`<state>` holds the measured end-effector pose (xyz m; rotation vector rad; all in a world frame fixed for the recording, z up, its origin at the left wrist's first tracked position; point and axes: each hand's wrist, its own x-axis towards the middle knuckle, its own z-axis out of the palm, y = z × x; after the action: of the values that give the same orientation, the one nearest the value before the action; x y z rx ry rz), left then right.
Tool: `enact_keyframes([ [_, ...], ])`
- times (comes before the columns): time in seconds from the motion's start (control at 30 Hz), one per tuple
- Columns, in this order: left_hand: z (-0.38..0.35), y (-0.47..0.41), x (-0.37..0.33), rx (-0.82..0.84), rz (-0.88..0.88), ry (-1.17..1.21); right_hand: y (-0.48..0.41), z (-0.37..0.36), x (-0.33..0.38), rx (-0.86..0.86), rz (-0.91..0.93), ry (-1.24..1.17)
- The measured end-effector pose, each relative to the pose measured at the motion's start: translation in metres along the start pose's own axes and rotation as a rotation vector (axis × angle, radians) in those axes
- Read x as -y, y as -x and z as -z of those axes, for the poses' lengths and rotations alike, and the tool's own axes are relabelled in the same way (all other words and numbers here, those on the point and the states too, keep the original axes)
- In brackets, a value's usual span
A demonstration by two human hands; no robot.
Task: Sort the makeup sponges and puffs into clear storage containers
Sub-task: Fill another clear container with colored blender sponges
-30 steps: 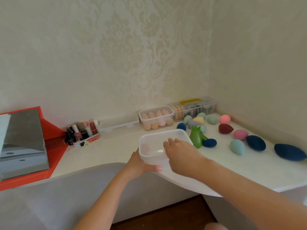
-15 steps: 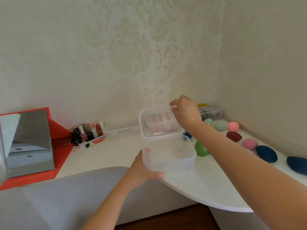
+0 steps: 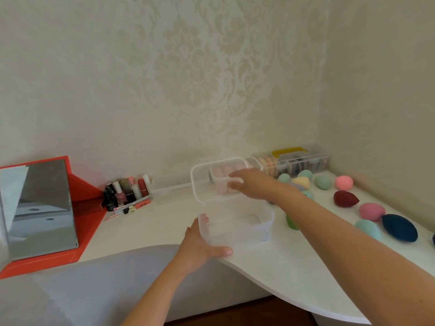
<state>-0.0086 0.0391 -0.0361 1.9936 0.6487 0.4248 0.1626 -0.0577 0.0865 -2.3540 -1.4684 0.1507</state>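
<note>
An empty clear container (image 3: 237,228) sits near the table's front edge. My left hand (image 3: 200,245) grips its near-left corner, thumb along the front wall. My right hand (image 3: 251,184) holds the clear lid (image 3: 200,182), which stands tilted up just behind the container. Loose sponges lie to the right: a maroon one (image 3: 344,198), pink ones (image 3: 343,182) (image 3: 371,211), a navy one (image 3: 399,228), teal ones (image 3: 368,229) (image 3: 323,181), a yellow one (image 3: 301,182) and a green one (image 3: 292,222) partly hidden by my right arm.
A clear box of peach sponges (image 3: 221,176) shows through the lid. A clear case with a yellow handle (image 3: 294,161) stands in the back corner. Nail polish bottles (image 3: 127,190) and a mirror in a red case (image 3: 42,208) are at left. A grey chair back (image 3: 94,285) is in front.
My right hand took the lid off the container, raised it, then lowered it behind the container. My left hand stayed on the container's near-left corner.
</note>
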Motion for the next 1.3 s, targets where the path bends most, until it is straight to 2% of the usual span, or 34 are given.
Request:
enact_keyframes([
  [0.1, -0.002, -0.006, 0.0, -0.06, 0.004, -0.028, 0.012, 0.039, -0.009, -0.338, 0.027, -0.146],
  [0.17, -0.004, -0.008, -0.001, -0.061, -0.002, -0.063, 0.015, 0.061, -0.031, -0.432, -0.066, -0.145],
  [0.23, -0.005, -0.007, -0.008, -0.048, -0.016, -0.098, 0.019, 0.071, -0.064, -0.369, -0.217, -0.069],
  [0.3, -0.004, -0.006, -0.015, -0.034, -0.008, -0.113, 0.025, 0.067, -0.095, -0.208, -0.315, -0.075],
  [0.37, -0.004, -0.005, -0.019, -0.003, -0.017, -0.126, 0.032, 0.053, -0.117, -0.078, -0.344, -0.147],
  [0.47, 0.003, -0.006, -0.016, 0.06, -0.046, -0.05, 0.039, 0.034, -0.132, 0.023, -0.319, -0.096],
  [0.53, 0.011, -0.003, -0.014, 0.102, -0.025, 0.05, 0.039, 0.026, -0.137, 0.036, -0.319, -0.106],
  [0.73, 0.019, -0.009, -0.019, -0.002, 0.13, 0.304, 0.039, 0.019, -0.148, 0.022, -0.35, -0.034],
  [0.87, 0.013, -0.014, -0.023, -0.015, 0.136, 0.383, 0.04, 0.019, -0.154, -0.006, -0.385, 0.007],
  [1.0, 0.008, -0.019, -0.026, -0.043, 0.115, 0.448, 0.043, 0.038, -0.14, -0.183, -0.392, -0.072],
  [1.1, 0.007, -0.023, -0.026, -0.055, 0.133, 0.529, 0.044, 0.058, -0.105, -0.323, -0.26, -0.224],
  [1.17, 0.008, -0.028, -0.027, -0.063, 0.134, 0.56, 0.045, 0.064, -0.074, -0.3, -0.158, -0.312],
  [1.3, 0.002, -0.035, -0.032, -0.153, 0.143, 0.525, 0.045, 0.047, -0.017, -0.103, -0.053, -0.332],
])
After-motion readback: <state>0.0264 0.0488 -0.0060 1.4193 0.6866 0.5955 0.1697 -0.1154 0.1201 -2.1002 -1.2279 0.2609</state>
